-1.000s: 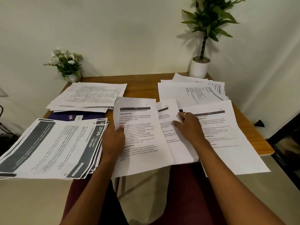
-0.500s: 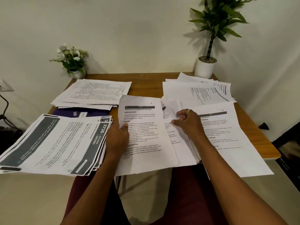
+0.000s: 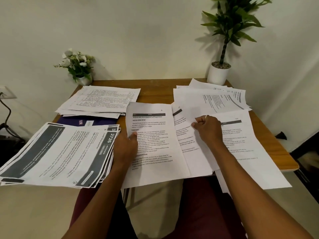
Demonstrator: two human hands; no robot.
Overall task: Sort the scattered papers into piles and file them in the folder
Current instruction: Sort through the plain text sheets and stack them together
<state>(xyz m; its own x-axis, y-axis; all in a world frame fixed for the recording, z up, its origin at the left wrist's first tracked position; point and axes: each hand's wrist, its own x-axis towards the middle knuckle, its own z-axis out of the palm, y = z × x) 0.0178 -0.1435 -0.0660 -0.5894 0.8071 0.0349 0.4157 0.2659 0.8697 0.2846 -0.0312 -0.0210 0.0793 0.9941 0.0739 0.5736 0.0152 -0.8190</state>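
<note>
Sorting looks roughly half done. Nearest, at the front edge of the tabletop [image 3: 156,90], the left hand [image 3: 125,147] pinches the margin of a printed sheet [image 3: 153,157], thumb on top. The right hand [image 3: 208,129], fingers curled, nips the corner of a loose sheet [image 3: 189,111] among overlapping pages. A thick pile of dark-banded forms [image 3: 60,152] overhangs the front left corner. Behind it the blue folder [image 3: 89,120] lies half buried under a second pile [image 3: 103,100] at the back left. A fanned third pile [image 3: 212,100] sits back right. Nothing looks filed yet.
</note>
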